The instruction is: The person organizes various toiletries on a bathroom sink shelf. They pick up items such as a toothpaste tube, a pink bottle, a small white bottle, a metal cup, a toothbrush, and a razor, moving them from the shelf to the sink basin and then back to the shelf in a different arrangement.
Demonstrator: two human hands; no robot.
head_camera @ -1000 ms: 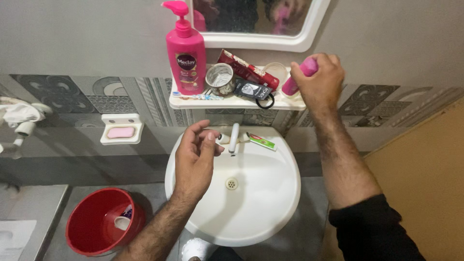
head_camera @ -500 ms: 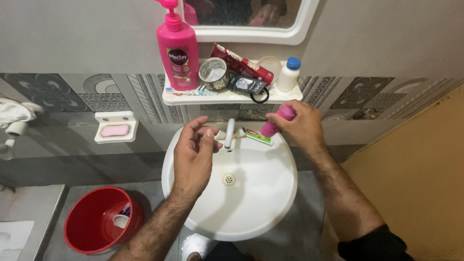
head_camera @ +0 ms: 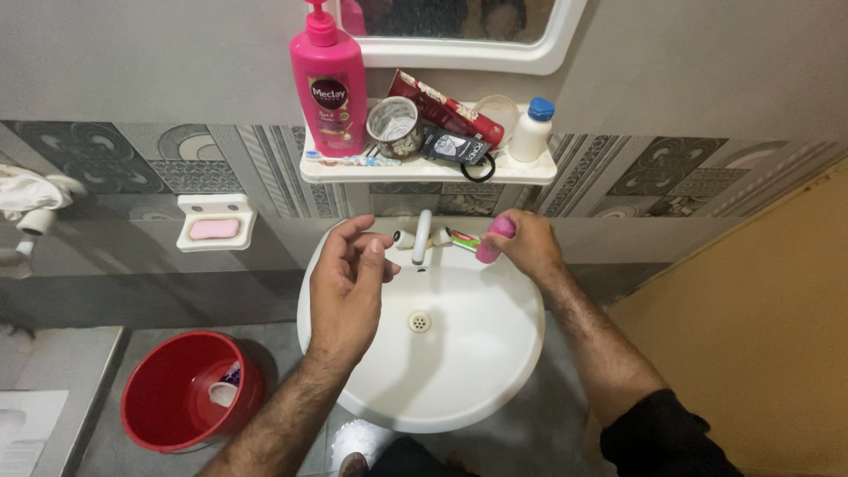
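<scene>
Lowered from shelf to round white basin (head_camera: 459, 389): small pink plastic bottle (head_camera: 493, 238) gripped in right hand (head_camera: 530, 246), left hand (head_camera: 349, 287) fingers loosely curled, empty.

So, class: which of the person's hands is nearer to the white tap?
Left. The left hand hovers just beside the white tap, on its left; the right hand, holding a pink bottle, sits farther off, on its right.

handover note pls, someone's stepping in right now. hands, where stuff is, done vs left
Left hand: empty, fingers half curled, held over the white basin beside the tap.
Right hand: gripping a small pink bottle at the basin's back rim, next to a small tube.
Done: pink bottle is off the shelf and down at the basin.
Left: no water visible from the tap; nothing dispensed onto the left hand.
</scene>
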